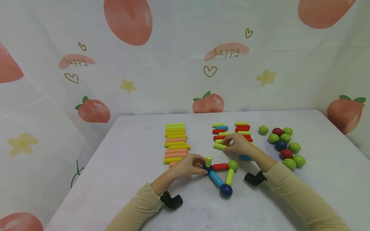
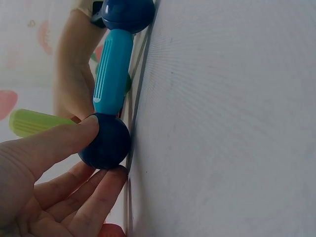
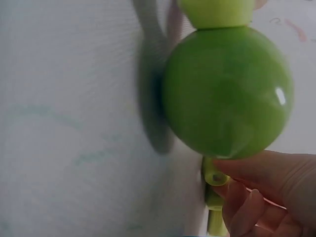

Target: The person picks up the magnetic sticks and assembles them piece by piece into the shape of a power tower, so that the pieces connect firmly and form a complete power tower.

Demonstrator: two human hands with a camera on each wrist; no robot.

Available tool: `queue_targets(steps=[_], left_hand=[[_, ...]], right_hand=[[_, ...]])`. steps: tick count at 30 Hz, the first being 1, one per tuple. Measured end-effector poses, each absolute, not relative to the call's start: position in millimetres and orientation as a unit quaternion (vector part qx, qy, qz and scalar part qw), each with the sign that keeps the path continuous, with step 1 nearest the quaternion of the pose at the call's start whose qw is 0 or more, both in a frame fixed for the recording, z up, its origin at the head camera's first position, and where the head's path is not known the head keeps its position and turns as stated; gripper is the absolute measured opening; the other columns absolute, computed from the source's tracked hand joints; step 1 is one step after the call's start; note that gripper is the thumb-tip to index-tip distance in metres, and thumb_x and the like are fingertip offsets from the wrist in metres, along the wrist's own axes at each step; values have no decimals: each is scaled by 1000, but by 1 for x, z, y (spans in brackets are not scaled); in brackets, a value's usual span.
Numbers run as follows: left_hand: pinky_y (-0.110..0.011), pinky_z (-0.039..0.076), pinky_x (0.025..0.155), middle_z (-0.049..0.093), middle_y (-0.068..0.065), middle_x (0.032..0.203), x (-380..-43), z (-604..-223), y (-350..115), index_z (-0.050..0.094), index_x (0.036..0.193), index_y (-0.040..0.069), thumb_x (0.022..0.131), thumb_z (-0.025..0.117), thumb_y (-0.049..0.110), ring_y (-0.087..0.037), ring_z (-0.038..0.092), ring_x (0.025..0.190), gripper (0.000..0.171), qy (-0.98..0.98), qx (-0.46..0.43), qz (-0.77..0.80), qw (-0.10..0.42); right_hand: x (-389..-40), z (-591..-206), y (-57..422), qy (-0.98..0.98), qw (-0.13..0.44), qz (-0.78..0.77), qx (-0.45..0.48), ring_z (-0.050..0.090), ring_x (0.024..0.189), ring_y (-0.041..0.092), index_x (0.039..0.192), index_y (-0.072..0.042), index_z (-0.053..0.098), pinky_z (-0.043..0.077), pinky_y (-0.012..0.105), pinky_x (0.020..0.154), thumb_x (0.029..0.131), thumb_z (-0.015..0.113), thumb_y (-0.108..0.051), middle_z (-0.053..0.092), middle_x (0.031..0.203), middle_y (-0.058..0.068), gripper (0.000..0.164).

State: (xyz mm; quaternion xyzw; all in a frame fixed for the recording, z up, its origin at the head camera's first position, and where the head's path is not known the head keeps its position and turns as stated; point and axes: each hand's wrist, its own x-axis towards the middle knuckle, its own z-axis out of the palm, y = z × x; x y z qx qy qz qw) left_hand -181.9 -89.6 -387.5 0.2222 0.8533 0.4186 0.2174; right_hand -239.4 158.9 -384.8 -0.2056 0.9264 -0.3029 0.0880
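My left hand point(image 1: 188, 166) pinches a dark blue ball point(image 2: 104, 142) between thumb and fingertips. That ball is one corner of a triangle of sticks and balls on the table. A light-green stick point(image 1: 208, 160) stands up from it. A red stick point(image 1: 220, 166) links it to a green ball point(image 1: 233, 165), and a light-blue stick point(image 1: 216, 178) to a second dark blue ball point(image 1: 226, 191). Another yellow-green stick point(image 1: 229, 177) closes the third side. Behind the triangle, my right hand point(image 1: 239, 145) pinches the end of a yellow-green stick point(image 1: 219, 146) at the near edge of the stick rows.
A column of yellow and orange sticks point(image 1: 176, 144) lies to the left. Red, green and blue sticks point(image 1: 242, 130) form two columns behind the right hand, which partly hides them. Several green, red and blue balls point(image 1: 281, 145) lie at the right. Black wrist mounts point(image 1: 171, 201) hang near both sleeves.
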Motion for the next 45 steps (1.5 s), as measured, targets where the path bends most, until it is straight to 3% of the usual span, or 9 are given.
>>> queue_targets(steps=[13, 20, 25, 35, 45], left_hand=[[-27, 54, 85, 66, -11, 107, -182, -389, -89, 62, 114, 2, 81, 72, 16, -18, 64, 95, 38, 856, 214, 416, 222], [-28, 54, 87, 66, -11, 108, -182, -389, -88, 61, 115, 2, 82, 71, 15, -18, 64, 95, 37, 855, 214, 417, 222], [-28, 54, 87, 66, -10, 108, -182, -389, -88, 61, 116, 3, 82, 71, 16, -17, 64, 96, 37, 855, 215, 416, 222], [-28, 54, 88, 66, -12, 110, -181, -389, -89, 61, 116, 1, 83, 70, 13, -20, 64, 97, 37, 849, 221, 424, 224], [-28, 54, 87, 66, -12, 109, -182, -388, -89, 61, 115, 2, 82, 71, 14, -19, 64, 96, 37, 851, 217, 422, 225]], right_hand=[[-220, -355, 187, 908, 61, -333, -246, 55, 76, 14, 102, -2, 67, 48, 20, 65, 86, 65, -18, 68, 94, 10, 22], [-197, -338, 202, 888, 73, -356, -280, 54, 74, 7, 100, -7, 66, 49, 18, 65, 86, 67, -19, 66, 91, 1, 18], [-187, -336, 203, 889, 78, -345, -292, 50, 72, 5, 96, -11, 68, 47, 17, 61, 83, 70, -25, 65, 86, -3, 19], [-183, -336, 200, 885, 85, -334, -313, 49, 65, 3, 97, -7, 68, 46, 17, 57, 81, 72, -24, 64, 80, -4, 23], [-187, -337, 201, 881, 92, -342, -312, 50, 69, 3, 97, -6, 68, 47, 17, 59, 83, 70, -23, 65, 84, -2, 22]])
